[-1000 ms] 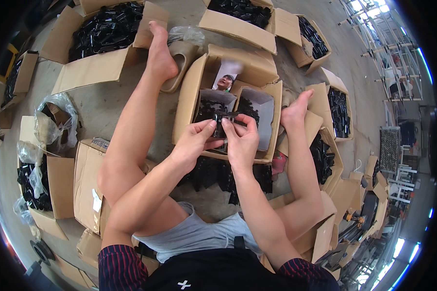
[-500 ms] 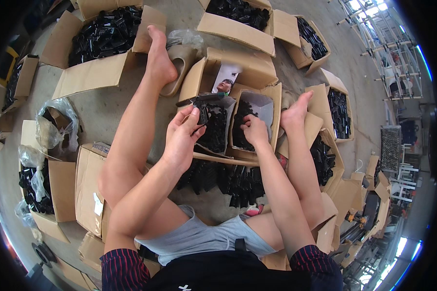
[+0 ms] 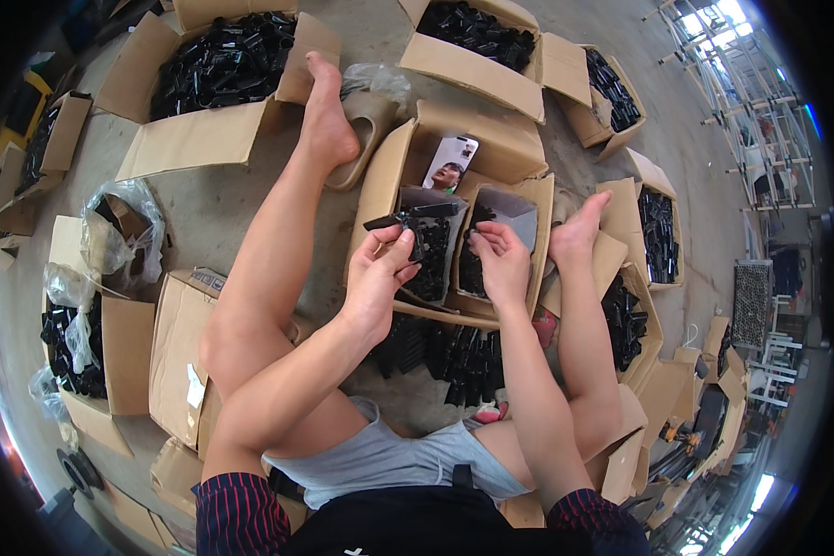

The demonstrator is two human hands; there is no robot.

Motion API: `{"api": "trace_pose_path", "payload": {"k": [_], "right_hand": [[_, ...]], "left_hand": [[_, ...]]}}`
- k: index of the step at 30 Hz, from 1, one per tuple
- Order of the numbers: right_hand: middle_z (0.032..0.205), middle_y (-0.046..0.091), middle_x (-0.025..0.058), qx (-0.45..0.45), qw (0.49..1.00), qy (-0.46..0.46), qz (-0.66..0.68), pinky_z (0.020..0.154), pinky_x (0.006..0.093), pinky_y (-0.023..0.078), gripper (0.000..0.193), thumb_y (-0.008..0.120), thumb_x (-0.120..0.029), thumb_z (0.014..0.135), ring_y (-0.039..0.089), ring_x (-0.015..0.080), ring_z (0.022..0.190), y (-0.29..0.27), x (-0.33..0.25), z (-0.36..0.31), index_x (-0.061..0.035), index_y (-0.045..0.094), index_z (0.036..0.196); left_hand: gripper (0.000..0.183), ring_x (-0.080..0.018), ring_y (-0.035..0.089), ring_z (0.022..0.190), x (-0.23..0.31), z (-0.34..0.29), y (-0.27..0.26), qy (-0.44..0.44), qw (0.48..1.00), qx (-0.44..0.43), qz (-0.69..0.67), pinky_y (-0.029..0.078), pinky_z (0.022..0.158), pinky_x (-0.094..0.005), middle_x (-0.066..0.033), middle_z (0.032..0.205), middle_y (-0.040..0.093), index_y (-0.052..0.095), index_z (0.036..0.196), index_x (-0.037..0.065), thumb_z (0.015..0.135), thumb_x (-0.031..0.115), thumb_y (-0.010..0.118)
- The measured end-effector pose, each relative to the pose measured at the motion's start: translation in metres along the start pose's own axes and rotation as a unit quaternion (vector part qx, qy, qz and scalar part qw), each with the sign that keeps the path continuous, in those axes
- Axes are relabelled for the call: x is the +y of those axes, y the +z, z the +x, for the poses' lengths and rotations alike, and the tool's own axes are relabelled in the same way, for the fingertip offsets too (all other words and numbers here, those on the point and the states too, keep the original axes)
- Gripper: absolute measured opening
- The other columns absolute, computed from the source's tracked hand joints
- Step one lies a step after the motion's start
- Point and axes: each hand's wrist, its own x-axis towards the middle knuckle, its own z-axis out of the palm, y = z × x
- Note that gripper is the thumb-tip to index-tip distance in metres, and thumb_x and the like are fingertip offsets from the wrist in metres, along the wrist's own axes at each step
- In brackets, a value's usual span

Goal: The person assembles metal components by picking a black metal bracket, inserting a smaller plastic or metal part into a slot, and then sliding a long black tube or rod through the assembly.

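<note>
Your left forearm reaches up from 7 o'clock, and your left hand (image 3: 378, 278), at 9 o'clock just beside centre, grasps a black part (image 3: 415, 222) between thumb and curled fingers. The part is at 12 o'clock, above the left tray (image 3: 458, 229) inside an open cardboard box (image 3: 486, 139). Your right forearm rises from 5 o'clock; your right hand (image 3: 503, 264), at 3 o'clock, hangs over the right tray (image 3: 521, 221) with fingers bent toward the thumb. Whether they pinch a small piece cannot be told.
</note>
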Motion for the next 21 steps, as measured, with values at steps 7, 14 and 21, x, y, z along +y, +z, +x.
{"api": "trace_pose_path", "payload": {"k": [7,14,21], "right_hand": [[0.088,0.072,0.0034,-0.029,0.992,-0.010,0.121,0.066,0.0219,0.054,0.018,0.077,-0.010,0.091,0.066,0.0067,0.077,0.053,-0.073,-0.056,0.0005,0.074,0.105],[0.086,0.073,0.0029,0.100,0.990,-0.028,0.095,0.062,0.0223,0.053,0.017,0.077,-0.013,0.092,0.063,0.0057,0.071,0.080,-0.070,-0.065,0.0008,0.076,0.102],[0.088,0.073,0.0049,0.081,0.988,-0.033,0.129,0.064,0.0233,0.053,0.018,0.074,-0.012,0.094,0.064,0.0079,0.072,0.077,-0.061,-0.062,0.0030,0.073,0.104]], "left_hand": [[0.020,-0.0083,0.062,0.097,-0.006,-0.007,0.000,0.039,0.999,-0.022,0.000,0.053,0.093,-0.0322,0.0023,0.108,0.065,0.059,0.115,0.011,0.099,0.021,0.068],[0.024,-0.0097,0.063,0.105,-0.010,-0.006,0.000,0.079,0.997,-0.022,-0.002,0.052,0.093,-0.0318,0.0000,0.112,0.066,0.058,0.119,0.009,0.098,0.015,0.069],[0.027,-0.0104,0.063,0.104,-0.017,-0.002,-0.002,0.105,0.994,-0.011,0.025,0.052,0.089,-0.0304,-0.0024,0.112,0.067,0.057,0.122,0.007,0.098,0.014,0.069]]}}
